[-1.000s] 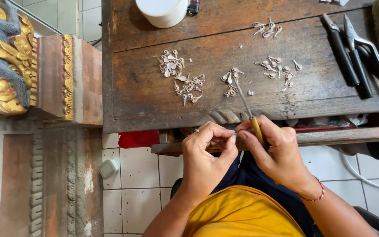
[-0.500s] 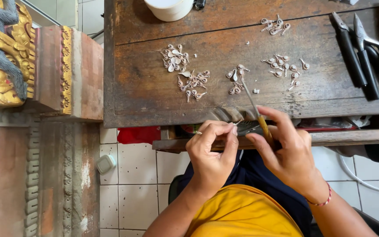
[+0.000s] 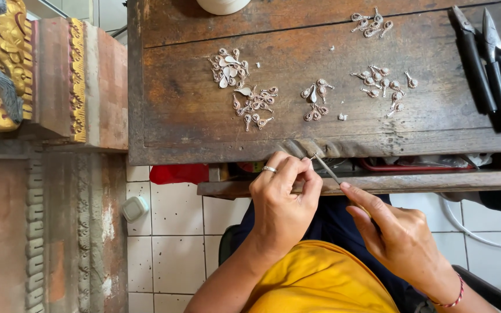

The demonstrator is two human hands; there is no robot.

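Head view: since half a second ago both hands have dropped from the workbench point(image 3: 163, 133) front edge toward the lap, so the filing contact seems eased off. Left hand point(image 3: 282, 200) is curled, fingertips pinching something too small to identify just below that edge; right hand point(image 3: 398, 237) grips a thin metal tool point(image 3: 325, 168), tip angled up-left to the left fingertips, small silver pieces point(image 3: 250, 101) lying mid-bench.

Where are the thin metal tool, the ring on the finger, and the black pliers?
thin metal tool point(image 3: 327, 168), head view, on its bare metal shaft.
ring point(image 3: 269, 169), head view, on the silver band around a left-hand finger.
black pliers point(image 3: 476, 69), head view, on a dark handle.
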